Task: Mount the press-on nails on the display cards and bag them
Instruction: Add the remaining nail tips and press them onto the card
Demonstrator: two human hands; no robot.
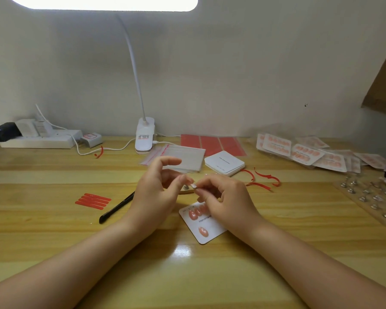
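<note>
- Press-on nails in glossy coral-pink (195,214) sit on a white square display card with rounded corners (210,233), flat on the yellow wooden table (54,230).
- Left hand (158,190) and right hand (221,197) meet just above the card; both pinch one small shiny piece (193,186) with their fingertips.
- Black slim tool (116,207) lies beside the left wrist.
- Clear bagged nail cards (308,152) lie far right.

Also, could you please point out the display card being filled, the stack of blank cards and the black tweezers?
display card (206,228): head view, on its white middle below the printed word.
stack of blank cards (225,162): head view, on the top card's face.
black tweezers (115,208): head view, midway along the shaft.
</note>
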